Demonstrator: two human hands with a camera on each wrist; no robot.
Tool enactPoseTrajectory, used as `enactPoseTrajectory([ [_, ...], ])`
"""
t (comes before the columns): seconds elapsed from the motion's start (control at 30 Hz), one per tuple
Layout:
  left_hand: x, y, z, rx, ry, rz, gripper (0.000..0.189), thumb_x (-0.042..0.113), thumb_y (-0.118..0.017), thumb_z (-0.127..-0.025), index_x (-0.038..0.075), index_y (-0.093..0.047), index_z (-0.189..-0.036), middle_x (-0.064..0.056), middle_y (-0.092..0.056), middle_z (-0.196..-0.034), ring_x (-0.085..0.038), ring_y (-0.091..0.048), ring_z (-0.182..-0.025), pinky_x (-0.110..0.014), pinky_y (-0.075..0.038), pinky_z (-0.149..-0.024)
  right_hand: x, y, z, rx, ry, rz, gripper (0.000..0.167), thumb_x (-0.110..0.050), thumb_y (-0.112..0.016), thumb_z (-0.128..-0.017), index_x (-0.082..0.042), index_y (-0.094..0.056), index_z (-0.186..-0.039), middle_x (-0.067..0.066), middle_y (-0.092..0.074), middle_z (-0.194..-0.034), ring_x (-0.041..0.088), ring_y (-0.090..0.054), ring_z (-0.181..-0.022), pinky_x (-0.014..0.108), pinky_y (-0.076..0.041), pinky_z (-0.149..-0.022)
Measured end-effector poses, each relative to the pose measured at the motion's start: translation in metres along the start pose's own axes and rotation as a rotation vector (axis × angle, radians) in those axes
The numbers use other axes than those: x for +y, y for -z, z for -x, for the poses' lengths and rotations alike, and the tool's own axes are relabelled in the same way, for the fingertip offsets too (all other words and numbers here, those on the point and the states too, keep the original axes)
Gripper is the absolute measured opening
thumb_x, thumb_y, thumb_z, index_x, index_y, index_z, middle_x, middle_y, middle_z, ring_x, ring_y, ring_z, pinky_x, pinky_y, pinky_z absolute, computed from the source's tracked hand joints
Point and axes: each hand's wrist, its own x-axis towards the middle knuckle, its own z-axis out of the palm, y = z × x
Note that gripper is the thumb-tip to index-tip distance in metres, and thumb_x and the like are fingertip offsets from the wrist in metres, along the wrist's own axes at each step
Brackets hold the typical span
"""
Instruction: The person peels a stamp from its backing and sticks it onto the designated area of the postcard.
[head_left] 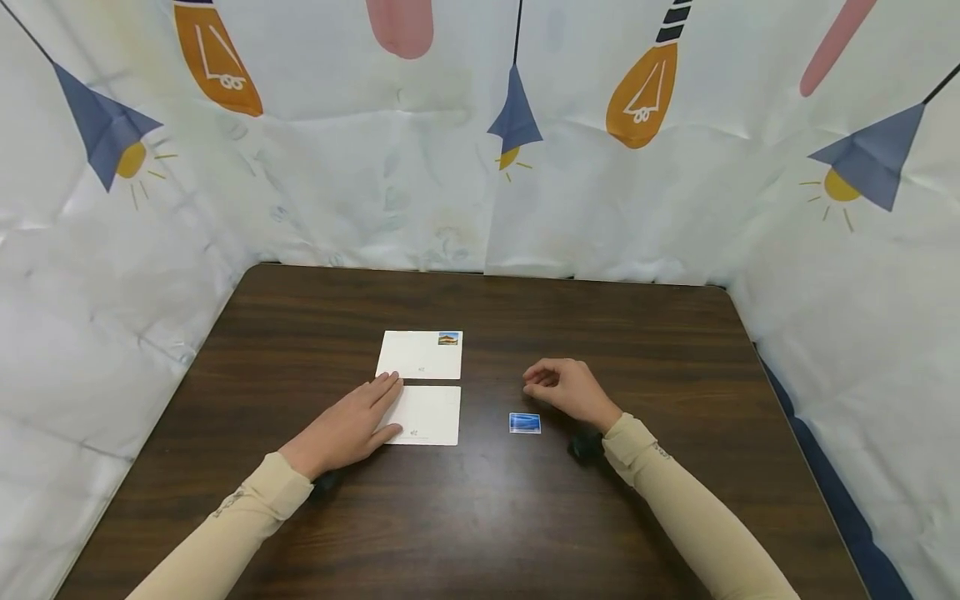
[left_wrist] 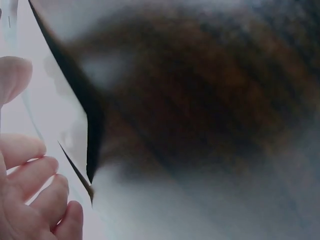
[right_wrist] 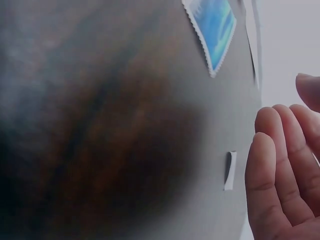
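Stamp lies face-up, nearer worktop's R edge than near card, prob. for easy reach by R hand (fingers curved together, thumb apart, nothing seen held). L hand on near card, fingers straight, together, prob. steadying; far card lined up twd far edge.

Lamp-printed sheeting round a table suggests a makeshift booth.
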Motion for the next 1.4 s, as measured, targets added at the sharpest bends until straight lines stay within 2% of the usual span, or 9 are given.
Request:
enactPoseTrajectory([
  [0.27, 0.001, -0.003, 0.004, 0.005, -0.002, 0.001, 0.07, 0.036, -0.067, -0.1, -0.006, -0.045, -0.152, -0.024, -0.046, -0.16, -0.039, -0.048, -0.147, -0.054, -0.044, -0.118, 0.001, -0.005, 0.011, -0.037, 0.011, 0.02, 0.014, -0.023, -0.077, -0.094, -0.017, -0.077, -0.106, -0.003, -0.077, -0.096, 0.007, -0.068, -0.086, 0.026, -0.058, -0.081],
  [0.6, 0.005, -0.004, 0.004, -0.04, 0.019, 0.015, 0.074, 0.04, -0.066, -0.1, -0.005, -0.044, -0.153, -0.023, -0.043, -0.162, -0.039, -0.045, -0.15, -0.054, -0.043, -0.12, -0.001, -0.008, 0.021, -0.072, 0.012, 0.069, 0.022, -0.02, -0.082, -0.089, -0.011, -0.076, -0.107, 0.0, -0.076, -0.099, 0.006, -0.066, -0.084, 0.02, -0.057, -0.078],
  [0.9, 0.007, -0.005, 0.005, -0.069, 0.038, 0.008, 0.074, 0.041, -0.065, -0.101, -0.005, -0.042, -0.154, -0.023, -0.041, -0.163, -0.038, -0.044, -0.151, -0.053, -0.042, -0.121, -0.002, -0.012, 0.026, -0.068, 0.043, 0.17, 0.027, -0.023, -0.088, -0.083, -0.012, -0.077, -0.105, -0.003, -0.072, -0.094, 0.007, -0.063, -0.083, 0.022, -0.055, -0.077],
  [1.1, 0.007, -0.008, 0.006, -0.07, 0.037, 0.012, 0.074, 0.041, -0.064, -0.101, -0.005, -0.042, -0.154, -0.023, -0.04, -0.164, -0.038, -0.044, -0.151, -0.053, -0.042, -0.12, -0.003, -0.016, 0.026, -0.078, 0.058, 0.232, 0.023, -0.019, -0.088, -0.083, -0.013, -0.078, -0.102, -0.002, -0.071, -0.095, 0.007, -0.062, -0.083, 0.022, -0.055, -0.076],
  [1.4, 0.007, -0.009, 0.006, -0.06, 0.037, 0.01, 0.074, 0.04, -0.064, -0.101, -0.005, -0.041, -0.155, -0.023, -0.04, -0.164, -0.038, -0.044, -0.151, -0.053, -0.042, -0.12, -0.007, -0.018, 0.024, -0.094, 0.041, 0.254, 0.014, -0.015, -0.085, -0.085, -0.013, -0.076, -0.096, -0.002, -0.069, -0.092, 0.006, -0.059, -0.08, 0.021, -0.053, -0.073],
])
